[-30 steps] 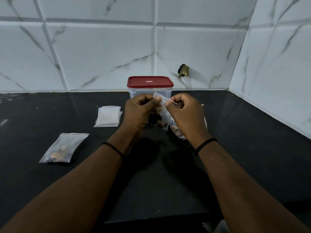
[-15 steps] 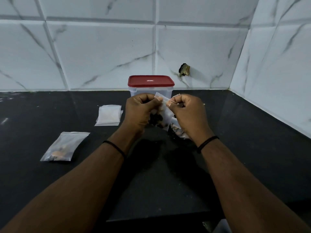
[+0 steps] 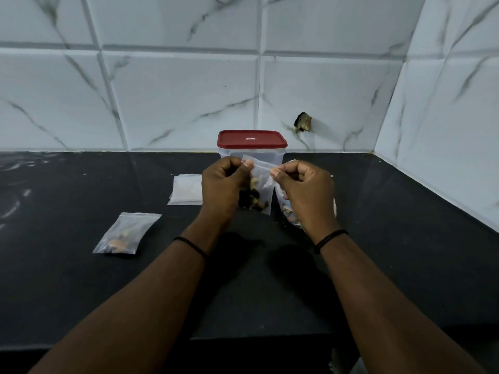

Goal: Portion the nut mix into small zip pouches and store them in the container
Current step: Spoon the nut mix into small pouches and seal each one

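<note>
From the head camera, both hands are raised over a glossy black stone countertop (image 3: 81, 279). The left hand (image 3: 221, 188) and the right hand (image 3: 305, 190) each pinch one top corner of a small clear zip pouch (image 3: 259, 182) between thumb and curled fingers, holding it up in the air between them; the thin, crinkled film hangs down, with dark and pale nuts gathered in its lower part. Directly behind the pouch stands a squarish translucent plastic container (image 3: 278, 157) capped with a smooth dark-red lid (image 3: 252, 138). Under the right hand lies a bag of nut mix (image 3: 287, 211), mostly hidden. To the left, a filled, flat rectangular pouch (image 3: 127, 233) lies on the counter, nuts bunched at its near end. Further back, beside the left hand, sits a small stack of empty frosted pouches (image 3: 186, 188). Each wrist wears a thin black band (image 3: 330, 236). Behind, glossy white marble-veined wall tiles (image 3: 175, 98) meet at a corner.
</note>
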Demonstrator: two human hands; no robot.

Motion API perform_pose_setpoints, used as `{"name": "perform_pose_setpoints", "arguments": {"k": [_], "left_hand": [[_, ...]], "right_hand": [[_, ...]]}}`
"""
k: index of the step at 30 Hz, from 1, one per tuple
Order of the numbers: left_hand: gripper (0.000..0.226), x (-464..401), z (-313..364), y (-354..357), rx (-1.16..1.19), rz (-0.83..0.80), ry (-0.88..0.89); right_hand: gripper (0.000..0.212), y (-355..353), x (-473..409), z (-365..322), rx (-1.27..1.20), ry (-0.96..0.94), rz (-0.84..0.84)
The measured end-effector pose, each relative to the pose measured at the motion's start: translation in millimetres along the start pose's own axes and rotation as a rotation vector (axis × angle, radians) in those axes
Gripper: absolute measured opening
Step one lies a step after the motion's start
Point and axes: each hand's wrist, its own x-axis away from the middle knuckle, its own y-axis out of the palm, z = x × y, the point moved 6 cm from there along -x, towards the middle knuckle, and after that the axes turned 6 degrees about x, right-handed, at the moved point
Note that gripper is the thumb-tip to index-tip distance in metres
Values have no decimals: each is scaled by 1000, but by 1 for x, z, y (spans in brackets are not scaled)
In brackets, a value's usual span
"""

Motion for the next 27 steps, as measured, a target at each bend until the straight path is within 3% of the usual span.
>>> {"name": "perform_pose_setpoints", "arguments": {"k": [5, 8, 13, 18, 24, 27], "left_hand": [[13, 10, 16, -49, -282, 140, 71], [11, 19, 26, -95, -428, 228, 24], [2, 34, 33, -159, -779, 286, -80], [5, 26, 29, -184, -1058, 258, -160], [20, 17, 21, -177, -1304, 218, -125], [26, 18, 22, -174, -1440, 226, -39]], "right_hand": [[5, 47, 20, -11, -148, 103, -204], [11, 89, 39, -19, -236, 210, -305], [12, 160, 72, -21, -137, 341, -424], [18, 183, 67, -22, 361, 109, -415], [9, 177, 29, -10, 507, -19, -280], [31, 191, 16, -6, 691, -143, -357]]}}
